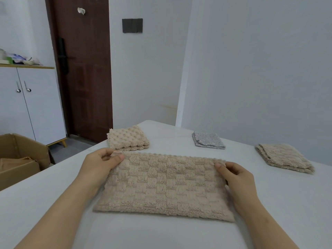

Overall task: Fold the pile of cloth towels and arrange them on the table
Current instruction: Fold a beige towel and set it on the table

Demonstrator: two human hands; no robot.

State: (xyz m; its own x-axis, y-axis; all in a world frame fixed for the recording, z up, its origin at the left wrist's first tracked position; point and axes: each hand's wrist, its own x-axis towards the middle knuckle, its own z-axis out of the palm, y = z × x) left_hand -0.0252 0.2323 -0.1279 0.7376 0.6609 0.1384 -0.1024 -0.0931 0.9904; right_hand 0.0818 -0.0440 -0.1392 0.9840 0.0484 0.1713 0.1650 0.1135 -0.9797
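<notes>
Beige checked towel (165, 184), far corners pinched by left hand (102, 164) and right hand (235, 177); folded grey towel (208, 140) beyond.

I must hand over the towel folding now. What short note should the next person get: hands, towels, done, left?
Left hand pinches the far left corner of the checked beige towel; right hand pinches its far right corner. It lies flat on the table, seemingly folded once.
Done: three folded towels farther back: bobbled beige, grey, ribbed beige.
Left: fold this one smaller, set it beside them.
</notes>
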